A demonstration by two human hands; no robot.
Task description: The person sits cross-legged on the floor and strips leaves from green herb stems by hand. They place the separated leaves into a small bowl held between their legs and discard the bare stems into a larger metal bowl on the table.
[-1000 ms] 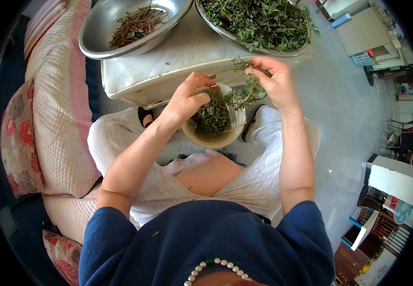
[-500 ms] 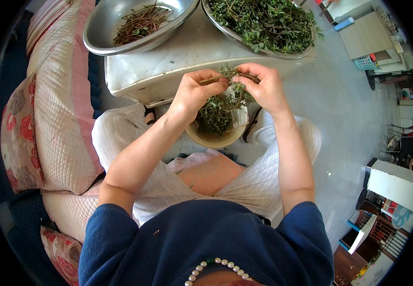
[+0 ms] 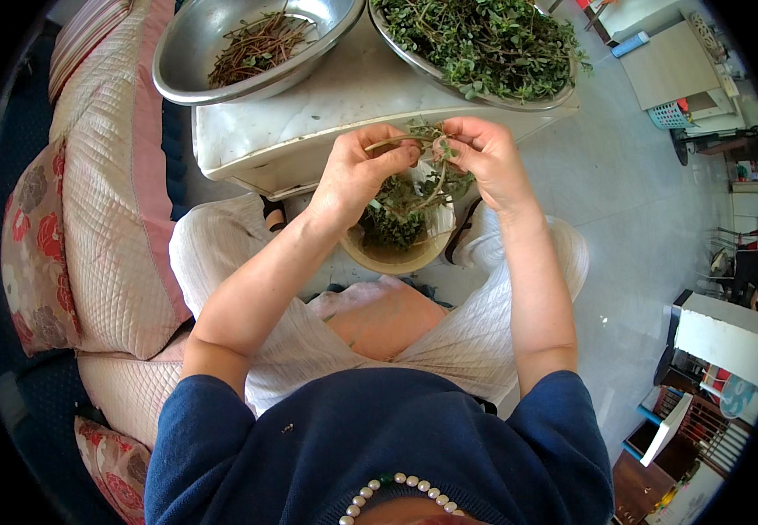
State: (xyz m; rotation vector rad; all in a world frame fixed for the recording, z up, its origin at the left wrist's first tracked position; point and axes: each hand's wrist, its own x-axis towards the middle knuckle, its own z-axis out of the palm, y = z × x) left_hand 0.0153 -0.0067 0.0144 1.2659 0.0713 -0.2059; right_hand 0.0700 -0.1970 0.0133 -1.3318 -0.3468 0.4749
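Note:
Between my two hands is a leafy green plant sprig (image 3: 436, 179) with a brownish stem, its leaves hanging down. My left hand (image 3: 363, 166) pinches the stem's bare end between thumb and fingers. Close by on the right, my right hand (image 3: 484, 159) is closed on the leafy part of the same sprig. Below them, between my knees, stands a cream-coloured bucket (image 3: 396, 261). More greens (image 3: 392, 226) show in it, partly hidden by my left hand and the sprig.
A white marble-topped table (image 3: 309, 122) stands ahead. On it are a steel basin (image 3: 178, 70) with bare reddish stems (image 3: 256, 48) and another basin heaped with green plants (image 3: 492, 44). To the left is a sofa with a quilted cover (image 3: 108, 201) and floral cushions (image 3: 42, 254).
The sprig's leafy part has swung slightly right and spread, so more of its stem shows. My right hand has shifted a little to the right; my left hand is nearly still.

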